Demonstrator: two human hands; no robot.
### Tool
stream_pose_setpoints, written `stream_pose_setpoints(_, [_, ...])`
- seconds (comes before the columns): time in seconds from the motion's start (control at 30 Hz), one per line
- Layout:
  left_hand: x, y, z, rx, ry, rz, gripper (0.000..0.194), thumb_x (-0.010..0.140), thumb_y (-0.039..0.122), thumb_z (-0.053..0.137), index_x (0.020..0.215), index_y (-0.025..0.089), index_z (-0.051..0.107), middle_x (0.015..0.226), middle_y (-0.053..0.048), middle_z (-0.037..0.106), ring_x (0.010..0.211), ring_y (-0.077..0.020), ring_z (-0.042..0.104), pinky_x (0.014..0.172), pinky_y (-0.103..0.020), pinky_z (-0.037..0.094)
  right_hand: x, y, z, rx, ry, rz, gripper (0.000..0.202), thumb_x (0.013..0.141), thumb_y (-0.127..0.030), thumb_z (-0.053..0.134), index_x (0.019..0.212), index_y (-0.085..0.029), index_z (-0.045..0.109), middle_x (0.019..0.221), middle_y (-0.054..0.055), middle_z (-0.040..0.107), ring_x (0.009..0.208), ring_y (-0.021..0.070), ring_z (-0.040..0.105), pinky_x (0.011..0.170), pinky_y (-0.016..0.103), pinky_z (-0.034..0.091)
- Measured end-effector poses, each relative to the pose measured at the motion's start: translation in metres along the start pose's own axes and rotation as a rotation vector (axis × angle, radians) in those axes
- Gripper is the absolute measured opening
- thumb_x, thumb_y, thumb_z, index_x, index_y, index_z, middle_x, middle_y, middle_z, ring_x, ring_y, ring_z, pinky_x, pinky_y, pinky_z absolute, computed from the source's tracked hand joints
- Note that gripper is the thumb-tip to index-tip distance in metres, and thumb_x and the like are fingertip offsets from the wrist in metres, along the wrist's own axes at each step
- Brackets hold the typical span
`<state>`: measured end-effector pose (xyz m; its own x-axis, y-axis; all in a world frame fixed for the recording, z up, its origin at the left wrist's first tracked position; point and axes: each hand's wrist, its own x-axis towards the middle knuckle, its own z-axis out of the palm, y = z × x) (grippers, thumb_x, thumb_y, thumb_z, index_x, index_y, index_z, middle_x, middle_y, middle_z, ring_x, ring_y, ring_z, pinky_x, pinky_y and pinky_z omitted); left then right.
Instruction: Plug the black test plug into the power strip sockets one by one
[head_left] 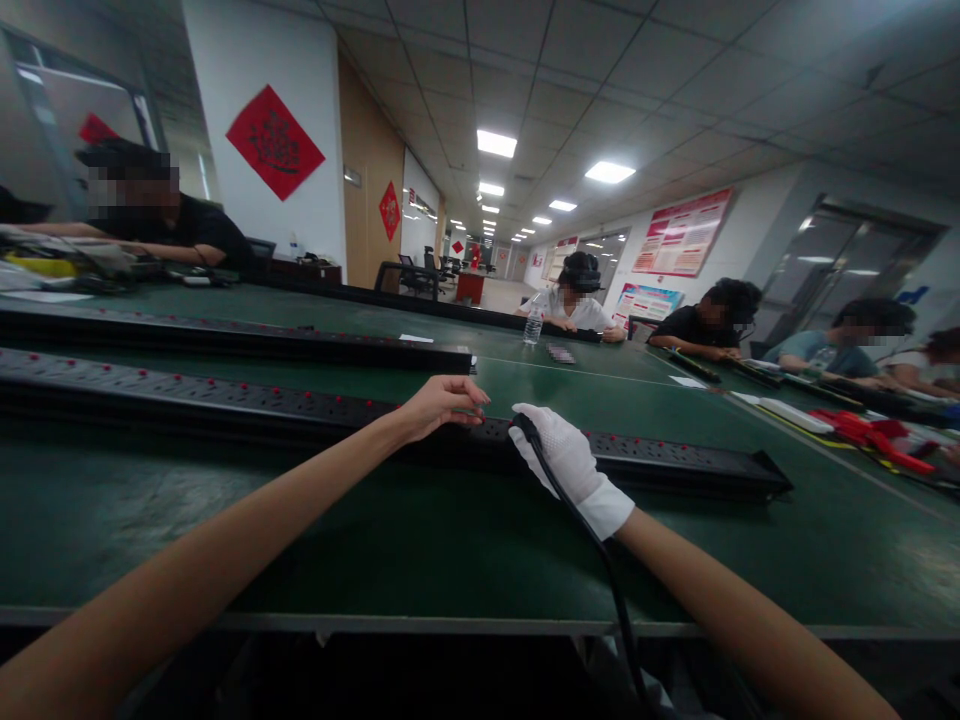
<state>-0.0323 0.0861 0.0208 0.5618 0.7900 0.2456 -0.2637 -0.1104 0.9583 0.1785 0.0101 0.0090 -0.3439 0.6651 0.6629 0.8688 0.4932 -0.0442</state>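
Observation:
A long black power strip (675, 460) with slots and a row of small red dots lies across the table in front of me. My left hand (441, 406), bare, is just over its middle, thumb and fingertips pinched together. Whatever sits between those fingertips is too small to make out. In a white glove, my right hand (566, 460) grips a black plug (526, 428) against the strip, a little right of the left hand. A black cable (600, 550) runs from that plug down past the table's front edge. The glove hides the plug's front end.
Behind lies a second black strip (360, 348). The green table (420, 560) also carries a water bottle (533, 325) and white paper (416, 339). Red and yellow items (862, 435) lie at the right. Several people sit around the table, one (576, 300) directly across.

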Motion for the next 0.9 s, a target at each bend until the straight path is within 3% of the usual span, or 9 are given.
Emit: stream_pose_setpoints(0.9, [-0.0046,0.0049,-0.0012,-0.188,-0.077,-0.002,0.015,0.071,0.022,0.049,0.060,0.013,0.045,0.094,-0.009,0.059,0.083,-0.0197,0.055,0.078,-0.042,0.047,0.0001,0.0000,-0.0001,-0.006,0.019,-0.009,0.032,0.085,-0.033,0.046,0.114,-0.021,0.051,0.103,0.008,0.062,0.093,0.0187,0.059,0.083,0.031,0.048])
